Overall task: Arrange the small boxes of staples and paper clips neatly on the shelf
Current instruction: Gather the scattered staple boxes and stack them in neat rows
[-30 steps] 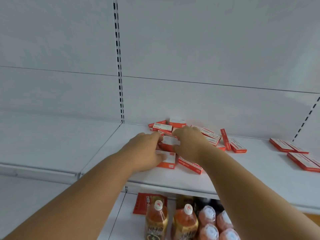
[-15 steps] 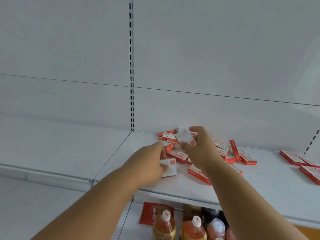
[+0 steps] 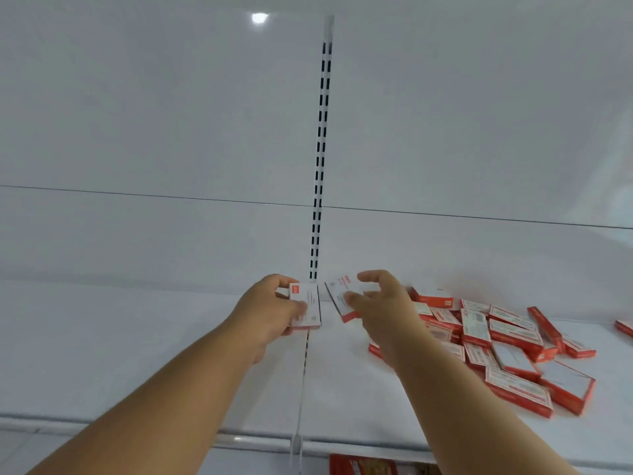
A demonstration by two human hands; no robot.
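Left hand (image 3: 270, 311) grips one small box (image 3: 306, 306); right hand (image 3: 380, 303) pinches another box (image 3: 343, 296)

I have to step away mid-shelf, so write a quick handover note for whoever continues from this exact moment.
Left hand: grips one small red-and-white cardboard box, upright near the back of the white metal shelf, by the slotted upright.
Right hand: pinches a second small box, tilted, just right of the first and not yet touching it.
Loose pile of red-and-white boxes: jumbled on the shelf further right.
Done: a row is just being started at the back.
Left: set both boxes down, then line up the pile beside them.
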